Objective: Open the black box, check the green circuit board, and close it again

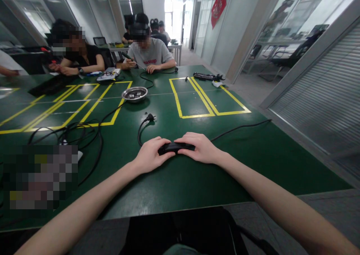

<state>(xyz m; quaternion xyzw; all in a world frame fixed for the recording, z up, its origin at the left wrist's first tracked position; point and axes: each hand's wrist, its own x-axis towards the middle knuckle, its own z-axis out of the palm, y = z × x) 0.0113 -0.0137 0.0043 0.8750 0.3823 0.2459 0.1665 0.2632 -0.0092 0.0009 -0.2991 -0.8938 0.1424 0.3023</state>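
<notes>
A slim black power adapter (174,147) is held level at the green table, its ends covered by my fingers. My left hand (150,155) is closed round its left end, thumb on the near side and fingers on the far side. My right hand (201,147) grips the other end in the same way. Just beyond my left hand, a short black cord curves up to a power plug (150,117). From behind my right hand a thin black cable (242,128) runs across the table toward its right edge.
A metal bowl (135,89) with small metal parts stands farther back. Tangled black cables (98,142) and a blurred-out item (41,178) lie at left. Yellow tape (197,116) marks the table (213,183). A black tool-like object (208,77) lies back right. Several people sit across.
</notes>
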